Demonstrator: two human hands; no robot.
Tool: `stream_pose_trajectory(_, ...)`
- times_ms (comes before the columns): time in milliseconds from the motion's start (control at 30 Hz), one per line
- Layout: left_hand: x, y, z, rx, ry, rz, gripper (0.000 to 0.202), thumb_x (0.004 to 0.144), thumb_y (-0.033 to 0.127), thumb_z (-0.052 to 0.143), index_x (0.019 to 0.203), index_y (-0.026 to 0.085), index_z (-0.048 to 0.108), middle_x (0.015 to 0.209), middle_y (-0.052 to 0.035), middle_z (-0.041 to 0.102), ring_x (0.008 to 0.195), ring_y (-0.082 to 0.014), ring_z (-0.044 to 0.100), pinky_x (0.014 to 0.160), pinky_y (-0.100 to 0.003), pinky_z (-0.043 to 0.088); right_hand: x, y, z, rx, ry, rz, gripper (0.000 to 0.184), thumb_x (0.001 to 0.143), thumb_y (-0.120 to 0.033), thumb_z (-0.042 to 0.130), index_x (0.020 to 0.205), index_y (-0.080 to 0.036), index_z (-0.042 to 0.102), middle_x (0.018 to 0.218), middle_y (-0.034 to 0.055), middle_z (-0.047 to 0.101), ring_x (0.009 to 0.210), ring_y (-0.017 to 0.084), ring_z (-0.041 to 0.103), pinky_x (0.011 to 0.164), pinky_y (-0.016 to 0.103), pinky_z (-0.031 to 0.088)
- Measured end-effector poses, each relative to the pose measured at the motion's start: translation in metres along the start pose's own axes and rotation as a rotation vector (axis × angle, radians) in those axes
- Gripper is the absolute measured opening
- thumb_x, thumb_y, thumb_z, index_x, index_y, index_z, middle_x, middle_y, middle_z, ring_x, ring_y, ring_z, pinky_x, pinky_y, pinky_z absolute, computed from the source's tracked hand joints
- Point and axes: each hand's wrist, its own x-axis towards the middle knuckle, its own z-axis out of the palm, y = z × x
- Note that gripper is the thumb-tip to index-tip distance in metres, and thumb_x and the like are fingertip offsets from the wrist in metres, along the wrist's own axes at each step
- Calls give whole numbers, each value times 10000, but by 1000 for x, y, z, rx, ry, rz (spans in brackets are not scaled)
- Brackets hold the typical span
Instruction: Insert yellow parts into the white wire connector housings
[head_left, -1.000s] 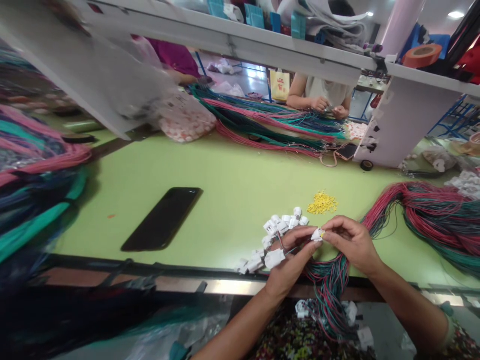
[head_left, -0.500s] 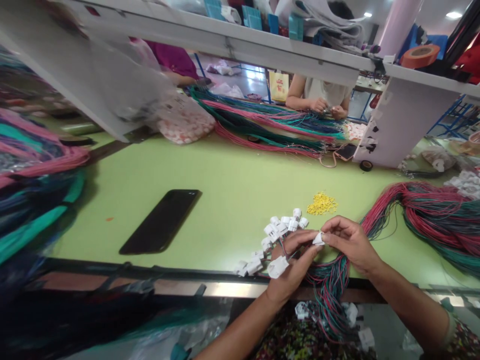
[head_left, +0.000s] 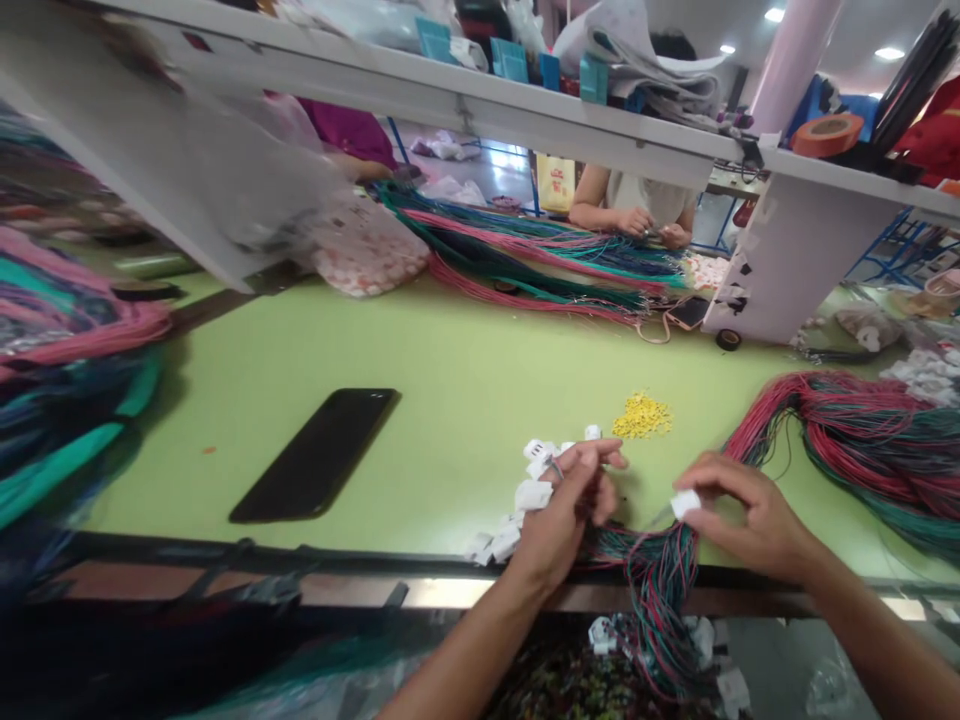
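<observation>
My left hand (head_left: 564,510) is closed around a bunch of red and green wires (head_left: 654,575) near the table's front edge, with white connectors (head_left: 529,492) dangling beside it. A little to the right, my right hand (head_left: 750,512) pinches one white connector (head_left: 684,503) between thumb and fingers, a thin wire trailing from it toward the bundle. The two hands are apart. The wire bundle drops over the table edge toward my lap. A small heap of yellow bits (head_left: 641,414) lies just beyond the hands.
A black phone (head_left: 316,454) lies on the green table (head_left: 450,380) to the left. Thick wire bundles lie at right (head_left: 862,440), left (head_left: 67,340) and far side (head_left: 540,260). A grey shelf (head_left: 465,90) spans above. Two people work across the table; one's hands (head_left: 652,228) show.
My hands were joined on one white connector; now the right hand has pulled away to the right and down with it, and the left hand has lowered onto the wire bunch.
</observation>
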Motion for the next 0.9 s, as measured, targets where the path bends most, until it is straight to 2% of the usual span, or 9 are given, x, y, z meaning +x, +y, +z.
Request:
stream_pose_trajectory(133,9,5,-2,84,-29,21,370,904,531,613,921,188,751,655,-1,608,389,-45,308,373,-210,223,-41,-9,-3,-88,-567,-37,146,811,-114,670,874,-225,740,740,-9,679,611,125,590,557,222,431)
stream_pose_trajectory(233,11,5,2,246,-151,40,356,923,525,583,911,208,746,620,-6,605,419,-88,368,396,-224,266,-65,-6,9,-207,-683,-47,141,772,-79,698,722,-209,715,596,-29,638,552,132,566,513,234,358)
stream_pose_trajectory(367,8,8,9,485,-268,113,350,953,435,536,770,222,745,611,-29,630,472,-135,462,454,-257,358,-60,0,6,-256,-548,78,159,779,-312,806,703,-218,701,524,-60,571,473,105,486,470,229,272)
stream_pose_trajectory(467,3,12,14,577,-302,174,327,959,346,515,763,227,749,606,-38,645,537,-168,538,523,-284,415,-32,-7,-2,-178,-213,95,159,906,-357,682,816,-228,705,605,-45,581,521,106,493,493,225,336)
stream_pose_trajectory(567,-2,16,18,567,-365,192,304,945,278,533,711,226,720,563,-22,601,531,-167,519,506,-280,399,3,-20,2,-10,101,8,202,902,-314,673,1093,-249,691,918,29,692,713,143,600,610,261,475)
stream_pose_trajectory(633,-5,18,20,534,-387,199,228,898,230,598,690,224,692,560,-7,589,507,-152,474,482,-271,377,23,-26,8,142,74,-25,299,897,-286,667,1196,-261,665,1096,58,709,827,155,649,641,266,515)
stream_pose_trajectory(733,-9,19,20,531,-390,237,136,850,178,638,730,217,690,615,-16,640,534,-151,506,514,-275,421,39,-27,16,251,-13,-60,201,883,-254,679,1078,-256,726,1064,47,737,903,170,681,714,294,554)
stream_pose_trajectory(800,-11,17,19,513,-362,230,72,847,190,650,847,214,717,705,-40,697,603,-172,587,567,-290,481,40,-24,18,245,42,-72,148,862,-235,708,1004,-251,743,993,39,748,865,169,692,724,309,570)
stream_pose_trajectory(900,-14,13,16,343,-256,163,287,793,225,740,1079,230,709,904,-80,759,741,-210,695,666,-325,564,30,-17,15,151,182,-185,135,845,-192,737,964,-255,746,935,35,753,847,176,702,768,338,590)
